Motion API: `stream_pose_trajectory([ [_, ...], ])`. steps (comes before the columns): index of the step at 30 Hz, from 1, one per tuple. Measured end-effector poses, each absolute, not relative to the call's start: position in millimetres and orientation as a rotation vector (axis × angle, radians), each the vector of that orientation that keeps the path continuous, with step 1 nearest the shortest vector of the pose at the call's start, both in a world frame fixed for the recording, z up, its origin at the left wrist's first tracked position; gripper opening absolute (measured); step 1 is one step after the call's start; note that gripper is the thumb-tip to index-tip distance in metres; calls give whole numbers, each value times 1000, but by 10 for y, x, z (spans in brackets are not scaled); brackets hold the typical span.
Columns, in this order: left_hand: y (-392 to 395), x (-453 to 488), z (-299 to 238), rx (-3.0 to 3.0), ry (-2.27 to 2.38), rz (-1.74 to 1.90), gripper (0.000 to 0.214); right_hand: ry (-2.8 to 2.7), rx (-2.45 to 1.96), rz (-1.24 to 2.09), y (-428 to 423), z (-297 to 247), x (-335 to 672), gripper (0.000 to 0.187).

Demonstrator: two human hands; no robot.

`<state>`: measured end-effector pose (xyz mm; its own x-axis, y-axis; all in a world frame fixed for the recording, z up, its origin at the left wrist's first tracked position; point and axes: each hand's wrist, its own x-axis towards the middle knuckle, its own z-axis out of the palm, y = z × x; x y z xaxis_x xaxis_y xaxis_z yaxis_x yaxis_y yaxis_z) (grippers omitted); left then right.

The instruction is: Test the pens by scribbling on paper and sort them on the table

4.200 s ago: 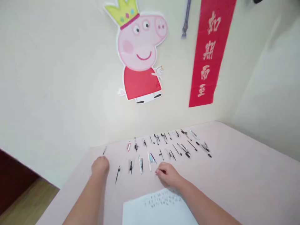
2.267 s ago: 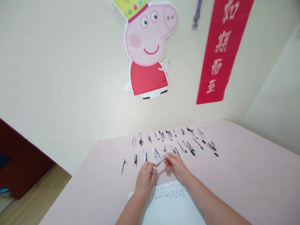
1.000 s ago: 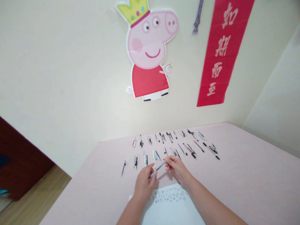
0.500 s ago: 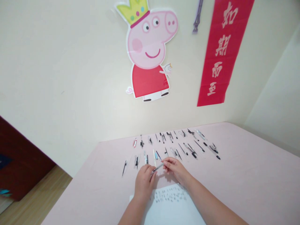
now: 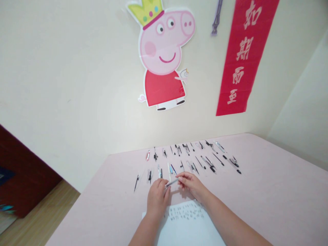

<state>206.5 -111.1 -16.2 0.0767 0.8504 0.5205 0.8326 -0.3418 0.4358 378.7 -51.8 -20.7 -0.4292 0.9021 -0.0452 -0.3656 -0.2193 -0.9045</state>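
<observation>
Between my two hands is a slim pen point(image 5: 173, 182) with a greyish clear barrel, tilted up to the right. My left hand point(image 5: 156, 195) is closed on its lower left end, thumb and fingers pinching it. The thumb and fingers of my right hand point(image 5: 190, 182) pinch the upper right end. Below the hands lies a white sheet of paper point(image 5: 188, 227) with rows of dark handwritten characters near its top; my forearms cover its sides. Just beyond my fingers are a pale stick-like pen part point(image 5: 169, 171) and a light blue piece point(image 5: 171, 169).
Two rows of taken-apart pens, refills and caps spread over the pink tabletop point(image 5: 256, 184), including a black refill point(image 5: 136, 182) at left and a black-capped pen point(image 5: 232, 164) at right. The wall behind bears a cartoon pig cutout point(image 5: 164, 89) and a red banner point(image 5: 237, 75).
Both hands stay almost where they were, still on the pen, which now lies at a slightly flatter angle. The view has shifted very slightly.
</observation>
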Motion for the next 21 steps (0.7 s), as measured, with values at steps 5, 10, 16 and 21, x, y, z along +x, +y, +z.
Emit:
stream_pose_trajectory([
  [5, -1107, 2074, -129, 2291, 1781, 1147, 11, -1153, -775, 1761, -529, -185, 3790, 41],
  [10, -1103, 2067, -126, 2293, 1774, 1157, 13, -1357, -912, 1527, -525, -212, 3785, 43],
  [16, -1096, 2048, -166, 2329, 1781, 1122, 14, -1678, -1062, 1188, -521, -274, 3769, 55],
  [21, -1069, 2027, -185, 2361, 1770, 1087, 12, -1708, -1095, 1203, -516, -300, 3764, 54],
])
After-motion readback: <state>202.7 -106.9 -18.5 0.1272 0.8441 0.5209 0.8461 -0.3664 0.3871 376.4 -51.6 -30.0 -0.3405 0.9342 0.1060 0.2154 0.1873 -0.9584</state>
